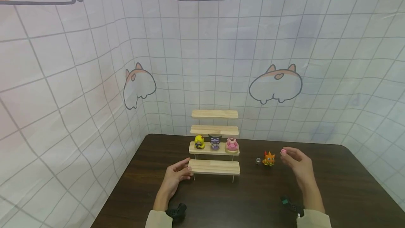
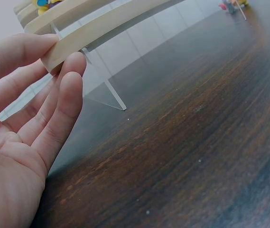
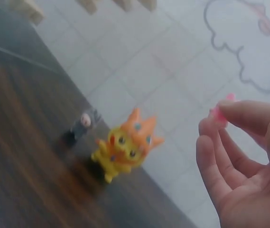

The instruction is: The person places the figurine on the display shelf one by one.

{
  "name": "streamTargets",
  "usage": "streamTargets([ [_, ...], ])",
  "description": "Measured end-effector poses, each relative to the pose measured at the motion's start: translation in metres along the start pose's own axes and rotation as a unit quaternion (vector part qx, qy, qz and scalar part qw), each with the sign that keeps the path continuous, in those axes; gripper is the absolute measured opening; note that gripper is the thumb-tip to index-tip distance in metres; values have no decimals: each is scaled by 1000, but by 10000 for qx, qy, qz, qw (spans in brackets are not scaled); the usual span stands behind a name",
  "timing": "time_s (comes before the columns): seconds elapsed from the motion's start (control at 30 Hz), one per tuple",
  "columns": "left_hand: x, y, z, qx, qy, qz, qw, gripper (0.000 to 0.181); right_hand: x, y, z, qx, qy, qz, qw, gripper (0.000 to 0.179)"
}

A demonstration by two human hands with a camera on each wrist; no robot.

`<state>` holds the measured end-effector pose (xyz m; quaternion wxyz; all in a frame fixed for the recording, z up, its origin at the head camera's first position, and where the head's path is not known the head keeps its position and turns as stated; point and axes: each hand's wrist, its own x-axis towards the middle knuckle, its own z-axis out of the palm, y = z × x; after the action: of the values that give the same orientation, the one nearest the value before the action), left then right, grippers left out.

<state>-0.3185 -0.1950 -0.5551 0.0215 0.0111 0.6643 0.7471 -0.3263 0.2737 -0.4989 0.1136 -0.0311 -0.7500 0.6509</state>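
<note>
A stepped wooden display stand [image 1: 214,167] with clear legs stands on the dark table. My left hand [image 1: 174,177] grips the left end of its lowest step, also seen in the left wrist view as a pale wooden board [image 2: 106,27]. At the right, my right hand [image 1: 299,164] pinches a small pink figurine [image 3: 219,113] between thumb and fingertips, raised above the table; its details are blurred. To the left of that hand stand a yellow figurine with an orange spiky hood [image 1: 269,159] and a tiny grey figurine [image 1: 258,161].
One step of the stand carries a yellow figurine [image 1: 199,142], a purple and dark one [image 1: 215,143] and a pink one [image 1: 232,144]. Behind the dark wooden table [image 1: 253,200] hangs a white grid-patterned cloth [image 1: 218,69] with corgi drawings.
</note>
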Motion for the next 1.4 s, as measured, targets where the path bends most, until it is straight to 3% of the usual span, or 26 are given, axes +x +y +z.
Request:
streamTargets([
  [0.3, 0, -1, -1, 69, -21, 55, 10000, 54, -7, -30, 21, -182, -347, -392, 9985, 51],
  [0.57, 1, 0, 0, -29, 46, -35, 10000, 51, -13, -47, 36, -632, -636, -392, 9952, 54],
  [1.07, 0, -1, 0, -31, 36, -30, 10000, 51, -18, -56, 67, -719, -920, -646, 9911, 46],
  [1.4, -1, 0, 1, 9, 30, 14, 10000, 53, -19, -55, 89, -406, -1309, -1121, 9842, 37],
])
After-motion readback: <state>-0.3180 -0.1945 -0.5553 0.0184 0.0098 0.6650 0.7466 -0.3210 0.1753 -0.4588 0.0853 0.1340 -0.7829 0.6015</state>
